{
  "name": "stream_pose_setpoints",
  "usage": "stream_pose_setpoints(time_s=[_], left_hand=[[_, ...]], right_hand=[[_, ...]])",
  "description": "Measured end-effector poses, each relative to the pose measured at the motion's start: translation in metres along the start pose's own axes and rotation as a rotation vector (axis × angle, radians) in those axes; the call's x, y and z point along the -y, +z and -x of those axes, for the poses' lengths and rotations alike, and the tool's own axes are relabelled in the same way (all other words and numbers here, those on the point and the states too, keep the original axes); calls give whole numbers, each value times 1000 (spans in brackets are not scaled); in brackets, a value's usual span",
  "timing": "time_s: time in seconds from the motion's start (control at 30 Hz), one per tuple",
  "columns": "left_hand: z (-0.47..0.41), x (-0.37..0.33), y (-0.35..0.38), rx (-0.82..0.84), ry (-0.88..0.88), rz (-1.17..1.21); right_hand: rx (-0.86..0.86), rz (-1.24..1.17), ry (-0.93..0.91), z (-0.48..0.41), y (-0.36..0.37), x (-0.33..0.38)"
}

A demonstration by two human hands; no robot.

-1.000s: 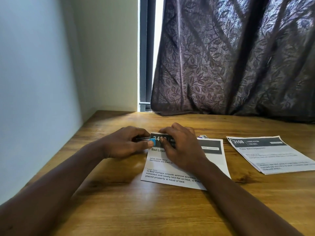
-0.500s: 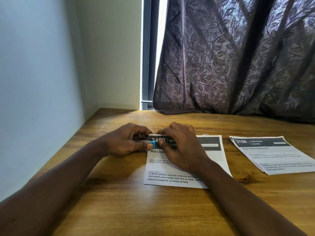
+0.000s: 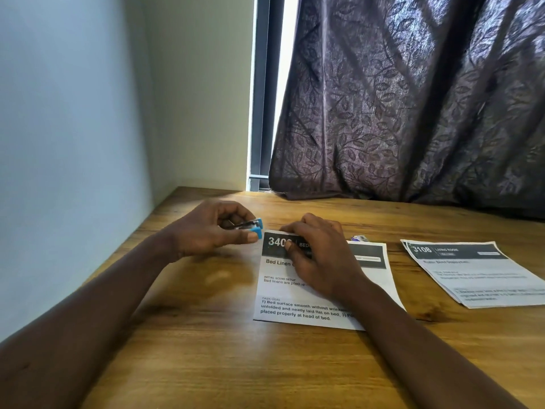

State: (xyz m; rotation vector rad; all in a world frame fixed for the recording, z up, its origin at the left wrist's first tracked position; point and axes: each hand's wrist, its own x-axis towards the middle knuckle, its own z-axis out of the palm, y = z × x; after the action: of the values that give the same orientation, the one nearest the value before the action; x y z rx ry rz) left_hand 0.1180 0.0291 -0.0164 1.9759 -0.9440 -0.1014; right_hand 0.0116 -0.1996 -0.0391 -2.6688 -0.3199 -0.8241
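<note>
My left hand (image 3: 211, 231) grips a small stapler (image 3: 250, 228) with blue tips, its jaws pointing right, just left of the top left corner of a printed sheet (image 3: 298, 305) headed "3400". My right hand (image 3: 320, 258) lies on the sheet's dark header, fingers bent, thumb and forefinger pinching the top edge near that corner. The stapler is a short gap away from the paper. The sheet lies flat on the wooden table (image 3: 206, 349).
A second set of printed sheets (image 3: 477, 276) headed "3108" lies at the right. A small blue-white object (image 3: 359, 238) sits behind the first sheet. A wall runs along the table's left side; a dark curtain (image 3: 413, 113) hangs at the back edge.
My left hand has drawn the stapler left and slightly up, off the sheet's corner where it sat before. My right hand has stayed on the sheet's header.
</note>
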Motion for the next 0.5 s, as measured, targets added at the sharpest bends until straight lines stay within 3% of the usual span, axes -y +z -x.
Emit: stream_pose_setpoints(time_s=[0.13,0.37,0.5], left_hand=[[-2,11,0,-121,2,-291],[-5,9,6,46,10,-562],[3,-8,11,-149,121,-461]], right_hand=[[-9,-19,6,0,0,1],[-25,-25,0,1,0,1],[-63,-28,-4,1,0,3]])
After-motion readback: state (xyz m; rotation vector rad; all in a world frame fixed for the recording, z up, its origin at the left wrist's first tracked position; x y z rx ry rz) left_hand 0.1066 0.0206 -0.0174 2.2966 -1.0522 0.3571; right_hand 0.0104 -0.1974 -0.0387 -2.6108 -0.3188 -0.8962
